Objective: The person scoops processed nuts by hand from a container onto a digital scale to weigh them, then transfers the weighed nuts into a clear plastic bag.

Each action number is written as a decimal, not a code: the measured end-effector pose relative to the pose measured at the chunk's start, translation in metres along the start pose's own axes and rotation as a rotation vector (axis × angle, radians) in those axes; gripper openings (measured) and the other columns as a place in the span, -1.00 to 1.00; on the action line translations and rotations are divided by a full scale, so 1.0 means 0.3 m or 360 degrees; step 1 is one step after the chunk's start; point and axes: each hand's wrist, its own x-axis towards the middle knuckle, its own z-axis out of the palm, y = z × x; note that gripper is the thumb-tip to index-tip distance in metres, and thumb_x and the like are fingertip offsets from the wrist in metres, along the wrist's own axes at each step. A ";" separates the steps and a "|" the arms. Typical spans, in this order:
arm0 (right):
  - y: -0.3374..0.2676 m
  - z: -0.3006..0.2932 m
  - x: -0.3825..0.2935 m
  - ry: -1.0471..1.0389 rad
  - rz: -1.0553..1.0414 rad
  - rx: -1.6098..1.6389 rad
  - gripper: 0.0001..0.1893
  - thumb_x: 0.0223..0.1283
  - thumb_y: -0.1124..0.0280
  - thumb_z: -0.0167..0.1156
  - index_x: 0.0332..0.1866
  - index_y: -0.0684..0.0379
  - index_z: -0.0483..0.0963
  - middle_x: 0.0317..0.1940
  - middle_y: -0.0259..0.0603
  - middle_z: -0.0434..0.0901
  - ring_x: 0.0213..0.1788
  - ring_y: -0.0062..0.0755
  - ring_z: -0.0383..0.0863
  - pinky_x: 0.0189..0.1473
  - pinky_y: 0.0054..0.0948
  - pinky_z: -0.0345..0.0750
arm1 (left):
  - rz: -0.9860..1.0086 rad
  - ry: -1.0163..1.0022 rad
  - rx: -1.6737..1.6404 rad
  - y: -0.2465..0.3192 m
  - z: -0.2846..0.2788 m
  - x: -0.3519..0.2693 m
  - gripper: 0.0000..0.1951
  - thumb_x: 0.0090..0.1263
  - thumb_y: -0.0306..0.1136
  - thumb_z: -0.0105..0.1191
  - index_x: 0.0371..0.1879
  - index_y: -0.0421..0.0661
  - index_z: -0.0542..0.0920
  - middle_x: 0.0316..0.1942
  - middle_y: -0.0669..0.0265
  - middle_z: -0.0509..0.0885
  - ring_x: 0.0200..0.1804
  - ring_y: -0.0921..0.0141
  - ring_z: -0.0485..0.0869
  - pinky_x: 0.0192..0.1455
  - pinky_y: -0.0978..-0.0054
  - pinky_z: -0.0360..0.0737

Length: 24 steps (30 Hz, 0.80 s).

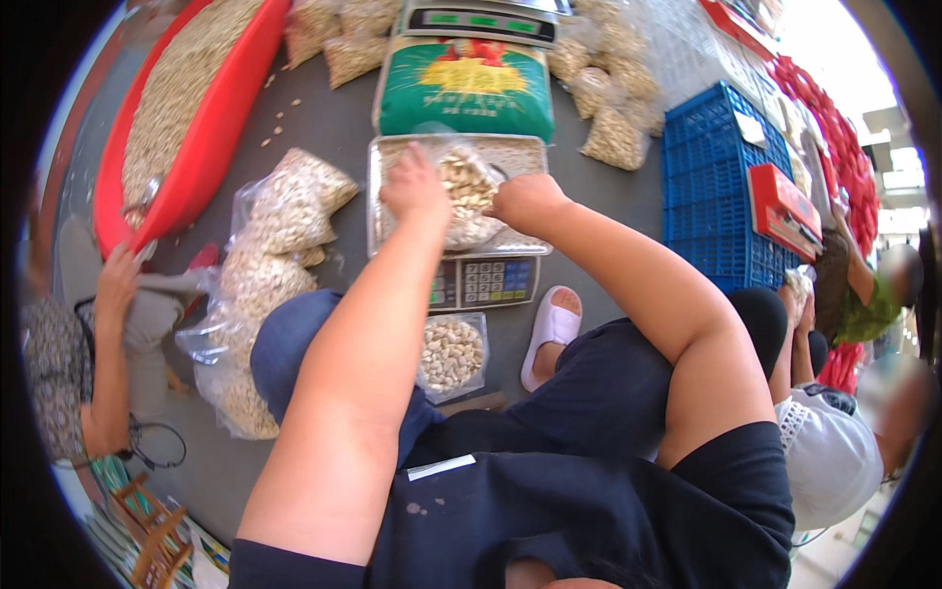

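Observation:
A clear plastic bag of pale nuts or seeds (469, 193) lies on the metal pan (383, 228) of a digital scale. Along its left side is my left hand (416, 188), blurred, so its grip does not show clearly. My right hand (528, 205) pinches the bag's right edge between curled fingers. Below the pan sits the scale's keypad (494, 283), partly behind my left forearm. Closer to me, between my legs, another clear bag of larger pale pieces (452, 353) rests on the floor.
Filled bags (287, 210) pile up at left, with more bags (618, 136) at upper right. A red scoop-shaped tub (250, 125) holds loose seeds. A green sack (464, 96) stands beyond the pan. Right are a blue crate (699, 184) and a red heat sealer (784, 206). People sit on both sides.

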 end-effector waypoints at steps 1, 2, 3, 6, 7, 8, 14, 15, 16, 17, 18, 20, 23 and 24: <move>0.049 -0.012 -0.030 0.0086 0.0040 0.0079 -0.61 0.07 0.04 -0.10 -0.50 0.15 0.51 -0.42 -0.19 0.54 -0.27 -0.22 0.51 -0.28 -0.31 0.44 | -0.0086 -0.0053 -0.0046 0.008 -0.024 0.003 -0.46 0.24 -0.29 -0.24 0.21 -0.08 0.00 0.00 0.22 0.34 -0.05 0.34 0.41 -0.15 0.25 0.40; 0.080 -0.031 -0.054 0.0178 0.0052 0.0155 -0.60 0.07 0.03 -0.11 -0.47 0.15 0.51 -0.41 -0.19 0.54 -0.27 -0.22 0.51 -0.26 -0.31 0.44 | -0.0174 -0.0158 -0.0233 -0.019 0.010 0.067 -0.53 0.22 -0.31 -0.23 0.15 -0.12 0.13 -0.06 0.21 0.43 -0.06 0.32 0.46 -0.14 0.29 0.41; 0.112 -0.040 -0.079 0.0262 0.0073 0.0239 -0.60 0.08 0.02 -0.11 -0.44 0.14 0.52 -0.39 -0.19 0.55 -0.26 -0.21 0.52 -0.25 -0.31 0.45 | -0.0035 -0.0270 -0.0304 -0.028 -0.008 0.085 -0.63 0.17 -0.37 -0.19 -0.01 -0.14 0.35 -0.15 0.18 0.51 -0.08 0.30 0.50 -0.13 0.33 0.41; 0.201 -0.066 -0.187 0.0700 -0.0060 0.0471 -0.63 0.11 0.13 -0.14 -0.50 0.18 0.50 -0.43 -0.15 0.52 -0.33 -0.12 0.47 -0.24 -0.26 0.42 | 0.0182 -0.0082 -0.0619 0.022 -0.086 0.132 -0.75 0.09 -0.43 -0.12 -0.24 -0.17 0.48 -0.33 0.18 0.57 -0.22 0.29 0.54 -0.21 0.39 0.44; 0.220 -0.091 -0.227 0.0836 -0.0097 0.0516 -0.64 0.11 0.15 -0.13 -0.51 0.19 0.49 -0.44 -0.15 0.51 -0.34 -0.12 0.47 -0.24 -0.26 0.41 | 0.0301 0.0003 -0.0845 0.035 -0.137 0.127 -0.78 0.08 -0.45 -0.11 -0.28 -0.19 0.49 -0.42 0.18 0.58 -0.33 0.31 0.58 -0.29 0.42 0.47; 0.235 -0.119 -0.269 0.0943 -0.0082 0.0517 -0.64 0.10 0.15 -0.11 -0.53 0.20 0.49 -0.46 -0.14 0.51 -0.37 -0.11 0.46 -0.26 -0.26 0.41 | 0.0310 -0.0019 -0.1111 0.058 -0.216 0.092 -0.78 0.08 -0.46 -0.11 -0.27 -0.20 0.47 -0.50 0.21 0.57 -0.46 0.36 0.56 -0.40 0.47 0.47; 0.396 -0.192 -0.473 0.1546 0.0514 0.0981 -0.64 0.04 0.12 0.02 -0.62 0.19 0.50 -0.71 -0.15 0.44 -0.65 -0.33 0.41 -0.54 -0.46 0.34 | 0.0658 0.0139 -0.1807 0.120 -0.404 -0.048 -0.69 0.15 -0.32 -0.02 -0.14 -0.18 0.40 -0.63 0.40 0.47 -0.65 0.59 0.41 -0.60 0.68 0.37; 0.419 -0.198 -0.493 0.1421 0.0685 0.0941 -0.63 0.12 0.17 -0.03 -0.60 0.26 0.46 -0.68 -0.29 0.40 -0.57 -0.58 0.36 -0.47 -0.61 0.30 | 0.0691 0.0169 -0.1760 0.117 -0.418 -0.067 -0.67 0.15 -0.29 -0.01 -0.13 -0.18 0.40 -0.61 0.39 0.49 -0.64 0.59 0.42 -0.58 0.68 0.38; 0.442 -0.189 -0.503 0.1403 0.0753 0.0914 -0.64 0.12 0.17 -0.03 -0.58 0.25 0.46 -0.67 -0.27 0.41 -0.57 -0.57 0.35 -0.46 -0.61 0.30 | 0.0726 0.0096 -0.1517 0.110 -0.429 -0.096 -0.67 0.15 -0.27 0.00 -0.14 -0.16 0.42 -0.57 0.36 0.52 -0.61 0.57 0.45 -0.56 0.64 0.40; 0.471 -0.156 -0.496 0.1461 0.0745 0.0801 -0.60 0.07 0.07 -0.06 -0.57 0.20 0.48 -0.62 -0.07 0.46 -0.54 -0.22 0.45 -0.46 -0.39 0.37 | 0.0730 0.0030 -0.1264 0.100 -0.435 -0.125 -0.66 0.14 -0.24 0.01 -0.14 -0.14 0.43 -0.53 0.33 0.54 -0.59 0.55 0.47 -0.53 0.61 0.43; 0.505 -0.122 -0.484 0.1321 0.0776 0.0652 -0.58 0.09 0.06 -0.11 -0.55 0.22 0.47 -0.56 -0.03 0.47 -0.47 -0.12 0.46 -0.40 -0.32 0.37 | 0.0889 0.0088 -0.0910 0.088 -0.432 -0.172 -0.69 0.13 -0.22 0.02 -0.18 -0.11 0.46 -0.47 0.27 0.57 -0.52 0.52 0.51 -0.45 0.54 0.46; 0.591 -0.001 -0.454 0.1131 0.0760 0.0453 -0.58 0.09 0.11 -0.12 -0.60 0.26 0.42 -0.56 0.03 0.45 -0.41 -0.01 0.45 -0.36 -0.21 0.35 | 0.1108 -0.0215 -0.0505 0.062 -0.451 -0.289 -0.71 0.09 -0.22 0.03 -0.25 -0.12 0.49 -0.46 0.19 0.57 -0.43 0.36 0.56 -0.39 0.44 0.48; 0.693 0.245 -0.416 0.0897 0.0652 0.0141 -0.61 0.07 0.17 -0.08 -0.69 0.25 0.41 -0.63 0.03 0.43 -0.50 -0.01 0.43 -0.40 -0.18 0.36 | 0.1365 -0.0452 0.0103 0.002 -0.461 -0.438 -0.74 0.04 -0.21 0.03 -0.39 -0.13 0.54 -0.53 0.18 0.57 -0.37 0.24 0.57 -0.35 0.34 0.48; 0.729 0.349 -0.409 0.0720 0.0624 0.0110 -0.63 0.05 0.20 -0.07 -0.70 0.24 0.41 -0.61 0.02 0.44 -0.49 -0.03 0.45 -0.41 -0.18 0.38 | 0.1430 -0.0482 0.0123 -0.023 -0.465 -0.471 -0.76 0.04 -0.21 0.03 -0.45 -0.13 0.55 -0.56 0.19 0.57 -0.37 0.24 0.57 -0.35 0.33 0.48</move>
